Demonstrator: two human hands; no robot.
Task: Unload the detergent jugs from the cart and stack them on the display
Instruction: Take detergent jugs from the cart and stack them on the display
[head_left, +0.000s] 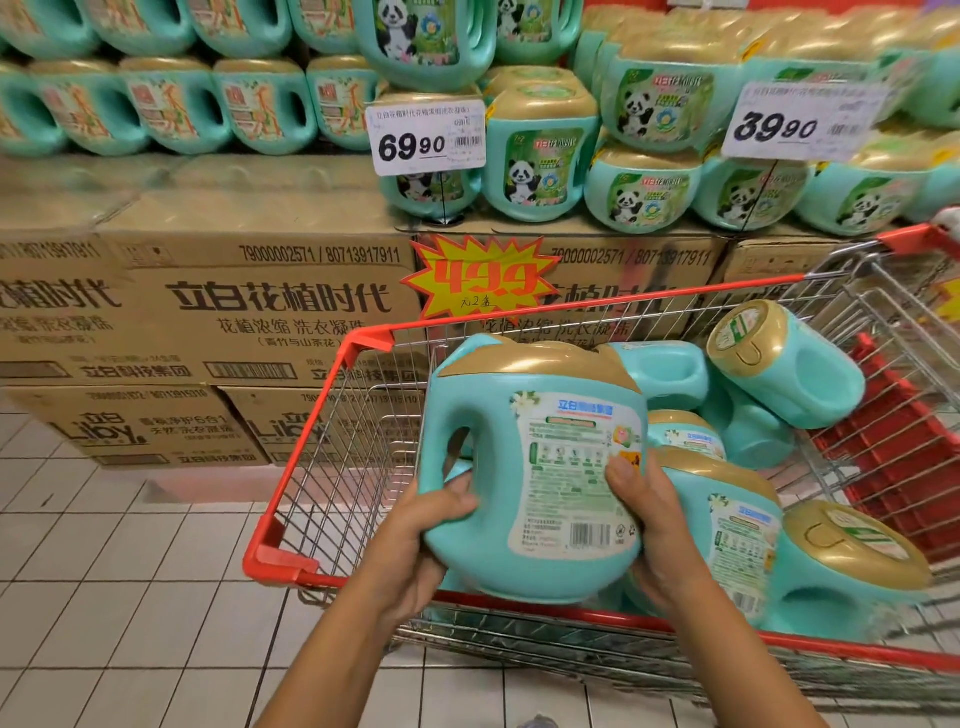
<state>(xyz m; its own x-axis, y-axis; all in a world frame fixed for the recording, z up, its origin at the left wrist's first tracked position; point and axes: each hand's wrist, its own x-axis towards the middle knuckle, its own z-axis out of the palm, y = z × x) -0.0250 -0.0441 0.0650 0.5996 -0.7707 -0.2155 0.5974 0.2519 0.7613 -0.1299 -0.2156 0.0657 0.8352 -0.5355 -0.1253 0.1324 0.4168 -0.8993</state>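
While both hands clasp it, the teal jug shows a gold cap and back label.

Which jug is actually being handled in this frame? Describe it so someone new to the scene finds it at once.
Start at the red-rimmed wire shopping cart in front of the cardboard-box display. Above its near-left part, the left hand and right hand hold one turquoise detergent jug with a gold cap. Unlike the jugs lying in the cart, it is upright and lifted, its white back label and barcode facing the camera.
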